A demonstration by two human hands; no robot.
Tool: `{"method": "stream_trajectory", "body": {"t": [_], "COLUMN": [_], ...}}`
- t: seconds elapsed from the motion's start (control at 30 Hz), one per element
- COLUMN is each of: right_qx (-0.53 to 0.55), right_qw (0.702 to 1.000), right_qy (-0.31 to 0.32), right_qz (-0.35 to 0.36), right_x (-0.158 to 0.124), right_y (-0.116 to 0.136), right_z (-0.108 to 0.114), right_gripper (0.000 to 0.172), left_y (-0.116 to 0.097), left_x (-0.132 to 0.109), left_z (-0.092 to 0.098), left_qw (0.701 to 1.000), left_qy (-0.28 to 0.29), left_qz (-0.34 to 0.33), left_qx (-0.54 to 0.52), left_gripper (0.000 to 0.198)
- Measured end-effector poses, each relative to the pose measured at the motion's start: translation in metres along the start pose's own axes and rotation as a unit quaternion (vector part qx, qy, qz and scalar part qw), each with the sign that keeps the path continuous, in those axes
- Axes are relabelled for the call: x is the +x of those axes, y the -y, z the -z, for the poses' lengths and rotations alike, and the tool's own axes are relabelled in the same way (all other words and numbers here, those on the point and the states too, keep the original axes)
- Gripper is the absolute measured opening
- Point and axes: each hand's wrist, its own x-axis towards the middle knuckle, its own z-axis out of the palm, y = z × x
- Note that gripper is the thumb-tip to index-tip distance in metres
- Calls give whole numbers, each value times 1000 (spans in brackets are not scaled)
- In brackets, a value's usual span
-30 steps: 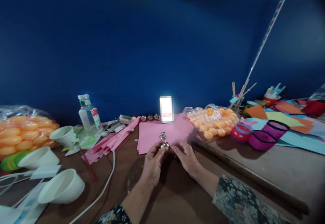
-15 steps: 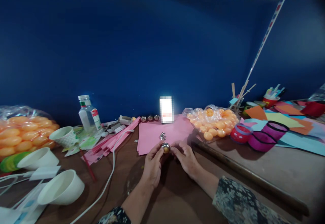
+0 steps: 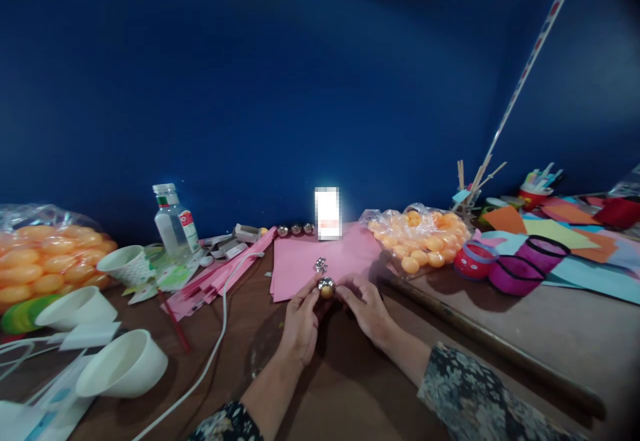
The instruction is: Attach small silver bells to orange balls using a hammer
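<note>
A shiny silver ball [image 3: 327,286] with a golden-orange patch low on its front is held between my two hands, near the front edge of the pink paper [image 3: 293,268]. The fingertips of my left hand [image 3: 301,324] are closed on its left side. My right hand [image 3: 369,311] has its bent fingertips pinched at the ball's right side. Just beyond the ball, a small cluster of shiny silver bits [image 3: 321,266] lies on the pink paper. Several silver balls [image 3: 295,230] sit in a row at the paper's back edge.
Orange balls in clear plastic bags lie at left [image 3: 50,254] and right [image 3: 420,238]. White cups [image 3: 123,364], a plastic bottle [image 3: 175,221] and a white cable [image 3: 220,341] occupy the left. A brown rod [image 3: 500,348], purple cups [image 3: 517,274] and coloured paper [image 3: 590,271] lie right.
The view has shifted slightly. My hands keep nearly the same pose, and the ball appears slightly turned, with more of its round front showing.
</note>
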Motion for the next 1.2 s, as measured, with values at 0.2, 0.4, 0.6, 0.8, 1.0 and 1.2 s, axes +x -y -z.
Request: {"method": "stream_trajectory", "body": {"t": [0.2, 0.4, 0.6, 0.8, 1.0, 1.2], "right_qx": [-18, -21, -23, -49, -220, -479], "right_qw": [1000, 1000, 999, 997, 964, 857], "right_qy": [-1, -4, 13, 21, 22, 87], "right_qz": [5, 12, 25, 47, 146, 171], "right_x": [0, 1, 0, 0, 2, 5], "right_y": [-2, -4, -6, -4, -7, -4], "right_z": [1, 1, 0, 0, 10, 16], "right_gripper": [17, 15, 13, 11, 11, 16], "left_y": [0, -1, -3, -3, -2, 3], "left_x": [-1, -2, -6, -7, -6, -2], "left_z": [0, -1, -7, -8, -9, -3], "left_qw": [1000, 1000, 998, 995, 995, 996], "left_qy": [-5, 0, -9, -31, -50, -51], "left_qz": [0, -5, -23, -30, -32, -40], "left_qx": [14, 31, 57, 87, 75, 64], "left_gripper": [35, 34, 32, 33, 32, 32]}}
